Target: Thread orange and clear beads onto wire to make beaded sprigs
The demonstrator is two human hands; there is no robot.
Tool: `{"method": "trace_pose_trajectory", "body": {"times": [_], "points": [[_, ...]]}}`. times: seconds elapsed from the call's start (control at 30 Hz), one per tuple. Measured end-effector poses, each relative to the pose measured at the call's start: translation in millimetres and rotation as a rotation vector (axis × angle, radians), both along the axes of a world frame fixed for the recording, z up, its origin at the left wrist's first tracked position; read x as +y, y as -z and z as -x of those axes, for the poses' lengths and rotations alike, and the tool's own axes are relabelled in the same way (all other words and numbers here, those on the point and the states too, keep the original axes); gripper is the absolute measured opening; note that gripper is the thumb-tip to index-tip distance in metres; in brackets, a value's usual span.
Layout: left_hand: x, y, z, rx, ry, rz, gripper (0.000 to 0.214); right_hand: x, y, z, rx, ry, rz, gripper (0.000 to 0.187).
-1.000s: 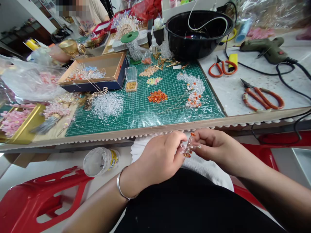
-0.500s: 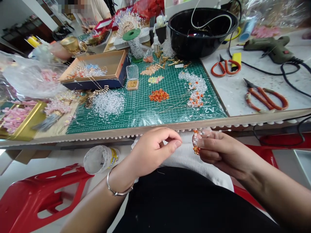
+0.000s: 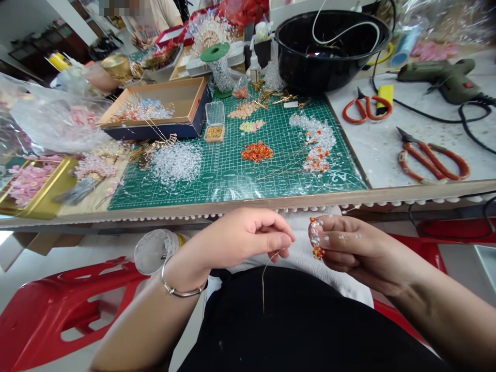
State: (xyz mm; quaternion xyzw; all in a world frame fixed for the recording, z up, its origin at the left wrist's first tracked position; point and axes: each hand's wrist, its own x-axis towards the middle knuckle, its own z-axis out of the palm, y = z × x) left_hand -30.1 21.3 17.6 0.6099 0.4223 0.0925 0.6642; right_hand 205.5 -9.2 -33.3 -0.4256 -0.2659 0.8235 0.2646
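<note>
Between the thumb and fingers of my right hand (image 3: pixel 349 243) is a beaded spray (image 3: pixel 316 238) of clear and orange beads. My left hand (image 3: pixel 256 237) pinches a thin gold wire (image 3: pixel 264 287), whose loose end hangs down against the black clothing. A small gap separates the two hands, which are over my lap just in front of the table edge. Beyond them on the green cutting mat (image 3: pixel 225 188) lie a pile of orange beads (image 3: pixel 257 151), a heap of clear beads (image 3: pixel 176 163) and finished-looking clear and orange bead sprays (image 3: pixel 320 139).
Orange-handled pliers (image 3: pixel 434 157) and smaller cutters (image 3: pixel 366 108) lie at the right near a glue gun (image 3: pixel 445 80). A black basin (image 3: pixel 329 67) and an open box (image 3: pixel 155 126) stand behind. Below left are a red stool (image 3: pixel 77 294) and a plastic tub (image 3: pixel 155 251). Another person (image 3: pixel 151 20) is across the table.
The left hand has shifted slightly right and down, and a hanging gold wire now shows beneath it. The right hand has turned and lowered a little with the beaded spray. The view has shifted slightly.
</note>
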Motion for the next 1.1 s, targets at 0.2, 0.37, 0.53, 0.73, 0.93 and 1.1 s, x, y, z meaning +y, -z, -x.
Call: {"method": "trace_pose_trajectory", "body": {"times": [0.2, 0.37, 0.53, 0.73, 0.93, 1.1], "points": [[9, 8.9, 5, -0.192, 0.068, 0.307, 0.016, -2, -1.4, -2, -0.008, 0.002, 0.007, 0.031], [11, 14.9, 9, -0.232, 0.086, 0.358, 0.021, -1, -1.3, -2, 0.011, -0.032, 0.007, 0.031], [12, 17.2, 7, -0.183, -0.029, 0.089, 0.011, -3, -2.1, -1, 0.018, -0.064, -0.008, 0.032], [-2, 32.1, -14, -0.003, -0.197, -0.327, 0.015, 1, -6.0, 5, -0.045, 0.005, -0.127, 0.035], [-29, 63.3, -37, -0.260, -0.312, -0.085, 0.028, 13, -10.4, 20, -0.291, 0.175, -0.387, 0.028], [-39, 54.5, -44, -0.333, -0.345, 0.036, 0.025, 22, -12.4, 29, -0.688, 0.224, -0.568, 0.016]]}}
